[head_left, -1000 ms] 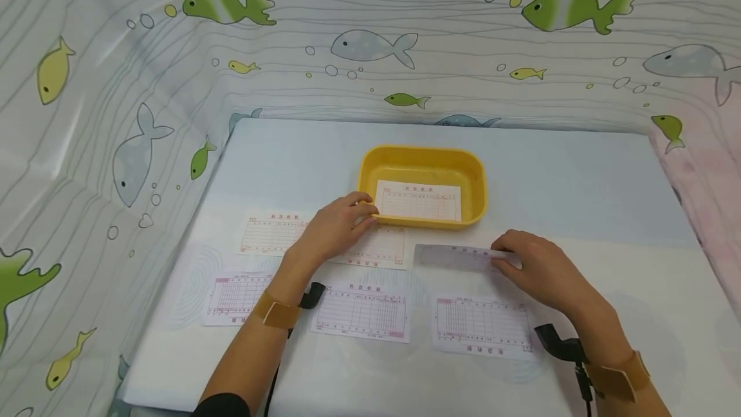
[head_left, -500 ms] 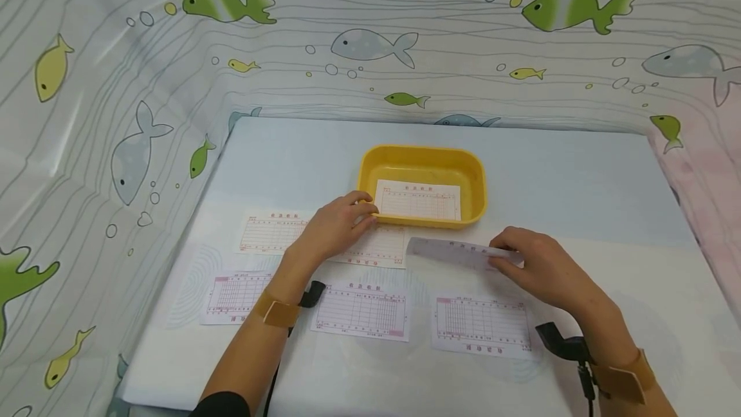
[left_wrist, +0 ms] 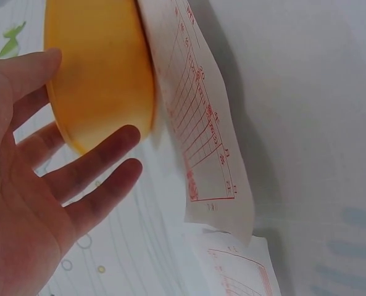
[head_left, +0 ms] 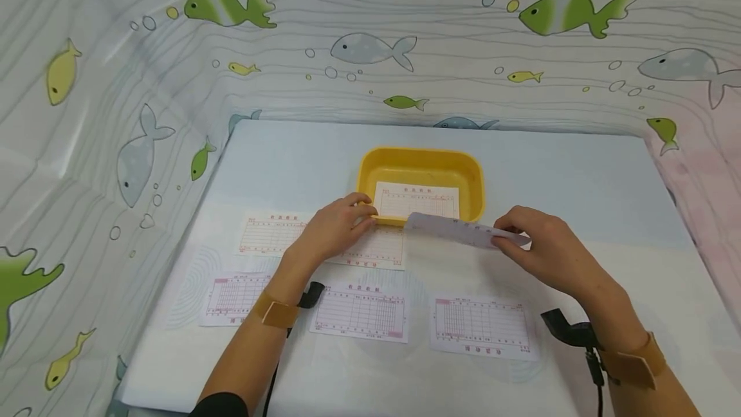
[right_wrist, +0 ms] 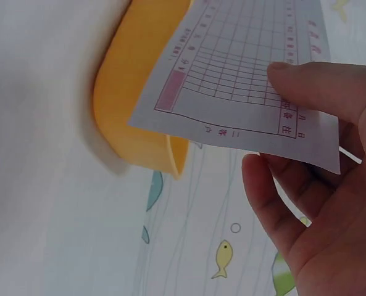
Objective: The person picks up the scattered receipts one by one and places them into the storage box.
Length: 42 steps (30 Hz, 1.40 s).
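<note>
My right hand (head_left: 541,243) pinches a purple-printed receipt slip (head_left: 451,230) by its right end, thumb above and fingers below. The slip is raised and tilted, its left part overlapping the near rim of a yellow plastic tray (head_left: 425,165) in the head view. In the right wrist view the slip's form (right_wrist: 232,92) shows its grid and a pink block. My left hand (head_left: 338,227) grips the tray's left front corner, with fingers on both sides of the rim in the left wrist view. A red-printed receipt slip (head_left: 417,198) lies in the tray.
Red-printed slips (head_left: 272,235) lie left of and in front of the tray, partly under the left hand. Nearer me are three purple-printed slips: left (head_left: 237,298), middle (head_left: 359,314) and right (head_left: 483,327). A fish-patterned sheet (head_left: 457,37) rises behind the white table.
My right hand has lifted its slip and moved it forward, from above the table to the tray's near rim. My left hand has stayed at the tray's corner.
</note>
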Available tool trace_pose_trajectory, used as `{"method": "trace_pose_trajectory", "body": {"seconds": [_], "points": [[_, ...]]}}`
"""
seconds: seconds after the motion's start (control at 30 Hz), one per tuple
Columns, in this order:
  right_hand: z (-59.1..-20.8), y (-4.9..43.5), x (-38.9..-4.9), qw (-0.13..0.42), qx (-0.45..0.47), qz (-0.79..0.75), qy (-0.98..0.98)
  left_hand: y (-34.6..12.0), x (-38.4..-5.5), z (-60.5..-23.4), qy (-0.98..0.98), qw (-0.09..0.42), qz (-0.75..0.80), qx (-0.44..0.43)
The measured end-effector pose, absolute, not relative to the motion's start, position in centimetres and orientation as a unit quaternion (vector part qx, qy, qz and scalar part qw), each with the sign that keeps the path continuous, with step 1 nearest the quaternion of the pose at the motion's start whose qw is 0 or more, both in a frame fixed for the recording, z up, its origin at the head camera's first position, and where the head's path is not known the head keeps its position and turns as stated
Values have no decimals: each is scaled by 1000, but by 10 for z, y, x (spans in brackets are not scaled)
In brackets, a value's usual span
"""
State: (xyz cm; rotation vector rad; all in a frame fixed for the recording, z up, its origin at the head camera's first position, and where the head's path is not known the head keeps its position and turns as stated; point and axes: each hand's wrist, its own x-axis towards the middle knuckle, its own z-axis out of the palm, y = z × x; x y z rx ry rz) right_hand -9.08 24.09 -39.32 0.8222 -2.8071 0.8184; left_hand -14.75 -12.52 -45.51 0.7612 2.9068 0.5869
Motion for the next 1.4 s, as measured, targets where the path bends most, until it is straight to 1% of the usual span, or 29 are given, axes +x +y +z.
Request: {"method": "trace_pose_trajectory", "body": {"seconds": [0.17,0.43,1.03,1.27,1.4], "points": [[-387,238,-101,68,271,273,-921,-125,-147,-457,948,41,195,248],[-385,233,-111,75,260,276,-922,-125,-148,-458,946,32,198,254],[-385,229,-142,61,259,284,-921,-125,-151,-458,944,25,201,261],[-390,224,-148,51,253,289,-922,-125,-150,-460,945,35,202,256],[-391,218,-153,51,257,284,-922,-126,-150,-462,944,29,205,258]]}}
